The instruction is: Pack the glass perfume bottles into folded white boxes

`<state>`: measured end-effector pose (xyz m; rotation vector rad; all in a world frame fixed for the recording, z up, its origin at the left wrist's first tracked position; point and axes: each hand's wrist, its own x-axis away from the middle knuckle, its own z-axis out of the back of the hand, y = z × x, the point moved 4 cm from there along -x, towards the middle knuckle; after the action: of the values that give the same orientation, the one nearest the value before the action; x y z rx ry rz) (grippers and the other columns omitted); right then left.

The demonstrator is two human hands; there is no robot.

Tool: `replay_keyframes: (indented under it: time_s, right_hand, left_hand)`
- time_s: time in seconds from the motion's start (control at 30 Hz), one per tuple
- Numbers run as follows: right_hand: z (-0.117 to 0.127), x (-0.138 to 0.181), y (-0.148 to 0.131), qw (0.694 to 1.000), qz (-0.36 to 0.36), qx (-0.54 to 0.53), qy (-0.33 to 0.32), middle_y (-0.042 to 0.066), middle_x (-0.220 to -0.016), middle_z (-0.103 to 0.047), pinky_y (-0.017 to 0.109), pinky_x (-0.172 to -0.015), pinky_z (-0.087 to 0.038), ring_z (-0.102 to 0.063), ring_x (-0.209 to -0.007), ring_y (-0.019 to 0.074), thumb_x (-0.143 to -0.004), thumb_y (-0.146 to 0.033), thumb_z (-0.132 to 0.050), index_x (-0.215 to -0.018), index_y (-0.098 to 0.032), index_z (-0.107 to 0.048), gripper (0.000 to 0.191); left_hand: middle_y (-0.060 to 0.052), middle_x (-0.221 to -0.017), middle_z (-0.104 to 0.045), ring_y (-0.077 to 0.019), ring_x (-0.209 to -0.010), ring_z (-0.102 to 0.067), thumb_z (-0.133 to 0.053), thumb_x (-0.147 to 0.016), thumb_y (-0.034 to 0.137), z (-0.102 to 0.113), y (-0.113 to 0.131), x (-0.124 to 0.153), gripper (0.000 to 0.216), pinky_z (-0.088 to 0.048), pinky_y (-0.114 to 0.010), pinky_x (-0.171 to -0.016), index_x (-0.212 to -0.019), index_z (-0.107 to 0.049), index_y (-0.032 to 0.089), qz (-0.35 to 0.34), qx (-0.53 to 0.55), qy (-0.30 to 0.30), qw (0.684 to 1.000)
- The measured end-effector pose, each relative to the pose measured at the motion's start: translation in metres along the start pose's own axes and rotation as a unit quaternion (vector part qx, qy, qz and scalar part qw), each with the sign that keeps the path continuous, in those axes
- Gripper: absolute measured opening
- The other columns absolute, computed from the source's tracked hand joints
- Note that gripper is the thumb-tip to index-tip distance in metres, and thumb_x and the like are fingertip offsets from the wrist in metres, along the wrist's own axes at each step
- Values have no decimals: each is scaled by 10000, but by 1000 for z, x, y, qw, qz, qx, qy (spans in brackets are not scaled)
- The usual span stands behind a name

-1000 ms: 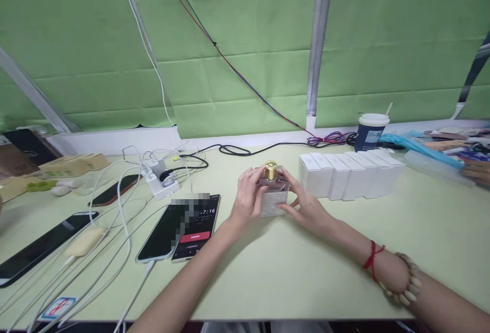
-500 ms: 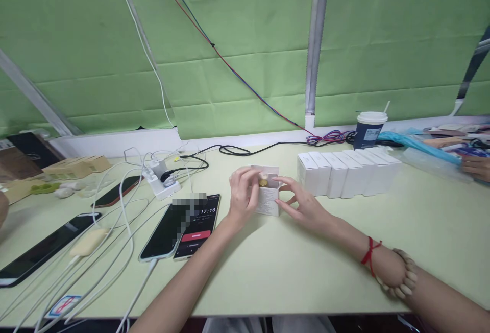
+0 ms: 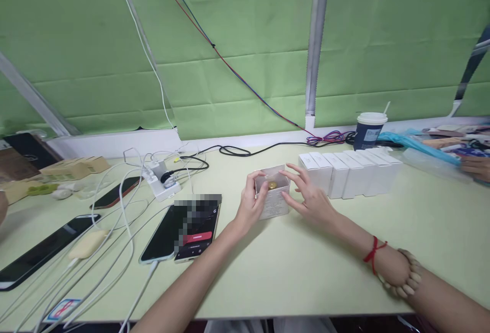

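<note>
In front of me stands a small white cardboard box [image 3: 274, 206] with its top open and printing on its front. A round gold-coloured piece [image 3: 272, 185] shows inside; its kind cannot be made out. My left hand [image 3: 252, 200] grips the box by its left side, thumb at the front rim. At the right end, my right hand [image 3: 308, 195] holds the box edge between index finger and thumb, its other fingers spread. A row of several similar white boxes [image 3: 350, 174], closed, stands just beyond my right hand.
Two phones [image 3: 158, 236] lie left of my forearm, near a power strip [image 3: 161, 182] and tangled white cables. A lidded paper cup [image 3: 368, 131] stands behind the box row. Another person's hand [image 3: 476, 167] is at the far right, beside plastic bags.
The open box has shifted slightly right and turned, showing more of its inside. My left hand has moved right with it, its thumb now at the rim.
</note>
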<state>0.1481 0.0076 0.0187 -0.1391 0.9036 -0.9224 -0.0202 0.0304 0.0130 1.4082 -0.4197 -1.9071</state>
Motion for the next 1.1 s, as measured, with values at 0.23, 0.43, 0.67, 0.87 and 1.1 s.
replay_keyframes:
  time_s: [0.23,0.43,0.67,0.87,1.1]
  right_hand:
    - [-2,0,2,1000,19,10,12,76,-1328,-425,287,-635,-596,-632,-922,168,-918,-398,-421,-1087,-259,-568,263]
    - [-2,0,4,999,9,-36,38,76,-1270,-500,301,-654,-602,-632,-953,183,-910,-381,-445,-1208,-272,-465,318]
    - [0,-1,4,994,-21,-90,50,69,-1250,-523,292,-632,-609,-623,-963,183,-870,-403,-513,-1226,-259,-437,392]
    - [-1,-1,5,993,-3,-108,43,72,-1262,-496,291,-667,-606,-604,-989,175,-889,-359,-487,-1249,-274,-465,370]
    - [-1,-2,4,989,14,-137,55,72,-1226,-512,283,-641,-602,-612,-947,165,-838,-307,-549,-1176,-270,-528,340]
  left_hand:
    - [-26,-849,-477,-129,-785,-521,-391,-922,352,-2,5,1,203,-445,-244,-670,-859,-506,197,-71,-91,19,993]
    - [-56,-1016,-543,-145,-960,-574,-437,-909,326,2,10,0,161,-489,-251,-707,-926,-551,213,-74,-135,41,987]
    - [-106,-1192,-594,-172,-1057,-594,-533,-861,318,5,2,0,147,-527,-250,-633,-936,-480,203,-41,-45,58,996]
    - [-129,-1205,-580,-206,-1147,-541,-489,-883,316,5,7,-2,167,-510,-315,-772,-804,-534,176,-57,-67,46,995]
    - [-97,-1154,-539,-179,-1048,-553,-469,-890,323,6,6,1,208,-507,-278,-720,-805,-595,180,-69,-171,67,981]
